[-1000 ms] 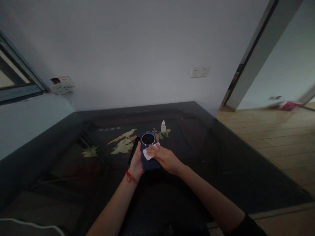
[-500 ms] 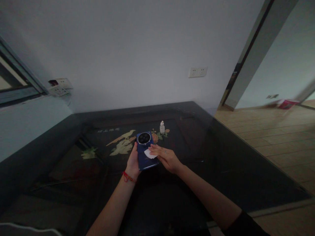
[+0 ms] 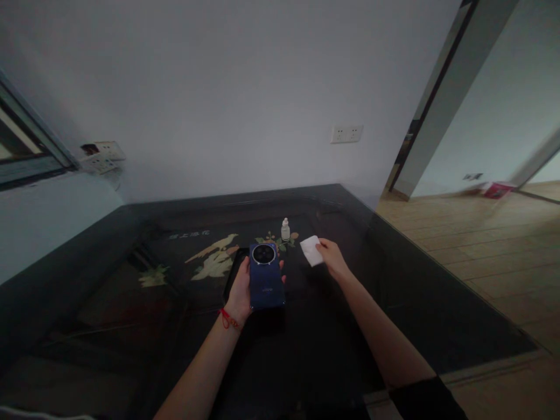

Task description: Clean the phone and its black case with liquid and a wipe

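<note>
A blue phone (image 3: 267, 283) with a large round camera ring lies back side up in my left hand (image 3: 241, 286), whose fingertips show along its right edge. My right hand (image 3: 333, 257) pinches a white wipe (image 3: 311, 251) by its right side, held out to the right of the phone and apart from it. Behind the phone, a small white dropper bottle (image 3: 286, 230) stands upright on the dark table. Beneath my left hand, a flat black object (image 3: 232, 269), perhaps a phone case, lies partly hidden.
The glossy black table (image 3: 420, 303) carries a bird and flower pattern and meets the wall at the back. A double socket (image 3: 346, 134) sits on that wall, and more sockets (image 3: 105, 154) are at the left corner. Beyond the right edge is wooden floor with a pink container (image 3: 497, 189).
My right hand has lifted the wipe off the phone's back and moved it right. My left hand has shifted the phone slightly right and nearer, and the black object beneath now shows.
</note>
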Demonstrator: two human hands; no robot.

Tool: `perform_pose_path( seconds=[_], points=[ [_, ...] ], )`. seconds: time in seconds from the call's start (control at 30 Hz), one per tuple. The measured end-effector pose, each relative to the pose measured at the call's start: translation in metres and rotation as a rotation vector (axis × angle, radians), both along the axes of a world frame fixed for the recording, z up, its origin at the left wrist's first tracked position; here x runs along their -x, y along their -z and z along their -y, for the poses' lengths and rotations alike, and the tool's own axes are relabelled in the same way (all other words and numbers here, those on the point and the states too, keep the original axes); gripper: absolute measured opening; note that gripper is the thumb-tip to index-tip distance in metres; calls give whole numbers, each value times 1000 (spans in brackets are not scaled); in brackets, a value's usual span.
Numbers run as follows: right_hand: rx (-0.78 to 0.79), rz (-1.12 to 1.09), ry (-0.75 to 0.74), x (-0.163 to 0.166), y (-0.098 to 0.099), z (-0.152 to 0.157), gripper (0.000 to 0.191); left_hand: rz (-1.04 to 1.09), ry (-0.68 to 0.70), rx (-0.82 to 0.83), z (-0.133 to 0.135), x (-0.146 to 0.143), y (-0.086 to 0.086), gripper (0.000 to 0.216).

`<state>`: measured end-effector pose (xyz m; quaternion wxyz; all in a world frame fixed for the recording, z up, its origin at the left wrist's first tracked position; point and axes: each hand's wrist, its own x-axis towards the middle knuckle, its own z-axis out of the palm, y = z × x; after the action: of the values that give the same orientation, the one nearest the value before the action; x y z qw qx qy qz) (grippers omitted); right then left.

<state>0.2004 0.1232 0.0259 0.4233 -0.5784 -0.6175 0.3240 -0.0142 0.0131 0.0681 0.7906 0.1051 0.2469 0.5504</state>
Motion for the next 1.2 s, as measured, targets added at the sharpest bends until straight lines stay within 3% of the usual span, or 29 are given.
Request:
perform_pose_path(
  seconds=[0.13,0.27,0.33,0.47,0.53,0.63,0.73,0.8,0.87,0.93,0.97,1.07,1.2],
  points=[
    [35,107,61,-13,2,-1,41,-126,-28,35,1,3,-5,44],
    [-174,287,123,3,-15,20,40,-203,-58,94,2,-1,-5,39],
    [-198,205,-10,22,-24,36,30,-306,-128,91,4,-6,-6,42],
    [133,-219,-476,58,-26,69,47,-452,-239,17,8,-19,-11,47],
    [151,-307,-522,66,-23,77,48,-478,-228,11,11,-23,-16,46],
    [141,-412,-467,67,-21,75,40,-575,-203,-29,9,-20,-17,51],
    [177,-546,-385,64,-21,67,36,-811,-219,-192,0,0,-8,61],
    [215,-605,-310,63,-21,62,36,-1145,-218,-295,-9,20,1,57],
    [260,-625,-242,61,-20,58,35,-1697,-236,-318,-17,41,10,39],
    [289,-625,-182,59,-18,55,34,-1895,-282,-227,-21,60,19,37],
    [295,-623,-158,58,-16,54,33,-2119,-253,-125,-22,67,23,37],
    [314,-631,-114,55,-13,50,28,-2223,-199,-18,-22,79,33,40],
    [332,-638,-116,53,-6,46,27,-2166,-148,-24,-24,82,41,38]
  ],
)
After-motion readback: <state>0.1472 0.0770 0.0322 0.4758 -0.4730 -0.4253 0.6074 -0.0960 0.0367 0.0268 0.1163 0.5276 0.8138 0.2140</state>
